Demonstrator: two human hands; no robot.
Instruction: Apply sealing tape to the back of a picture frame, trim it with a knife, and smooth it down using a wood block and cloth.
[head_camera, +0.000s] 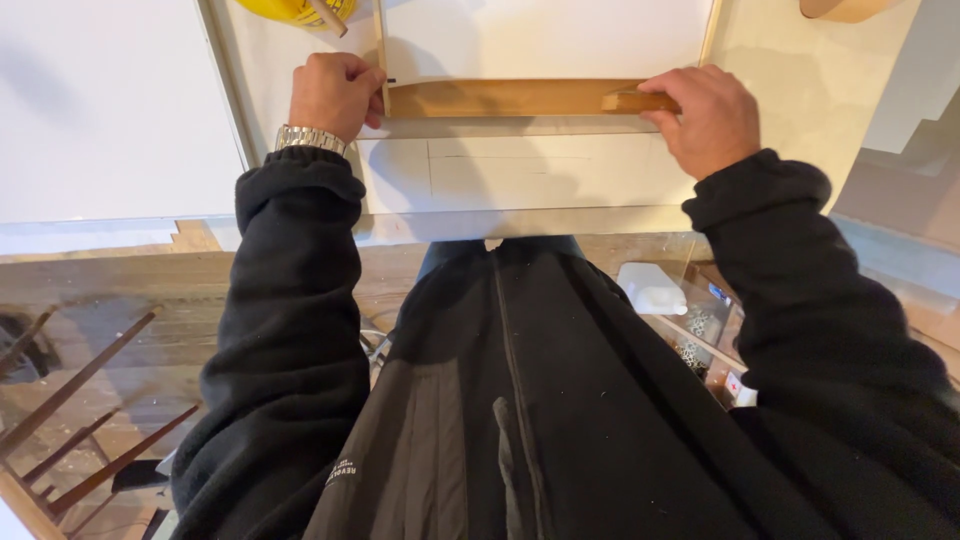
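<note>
Head view, looking straight down over a black jacket. Wooden strip (510, 98) lying on the white bench (110, 110), long axis left to right, parallel to the bench's near edge, set back from that edge toward the middle. Left end butted against a thin upright wooden slat (380, 40) running away toward the far edge; right end under the right hand. Small short wood piece (635, 101) on top of the strip's right end, same left-right axis.

Left hand (335, 92), metal watch (310, 137) on wrist, curled shut at the strip's left end where it meets the slat, fingers folded together and pressed on that corner. Right hand (705, 118) fingers together, clamped down over the small wood piece and strip's right end, thumb side toward the left.

White panel (545, 38) beyond the strip, between the slat and a second thin slat (708, 35) at right. Yellow rounded object (295, 10) at the bench's far edge, left of the slat, partly cut off. Tan curved object (845, 8) at far right corner, cut off.

Below the bench's near edge, right side: clear compartment box (700, 330) on the floor, small metal hardware in its compartments, kind too small to tell; white plastic container (650, 288) resting on it. Wooden chair rungs (80, 400) at lower left.
</note>
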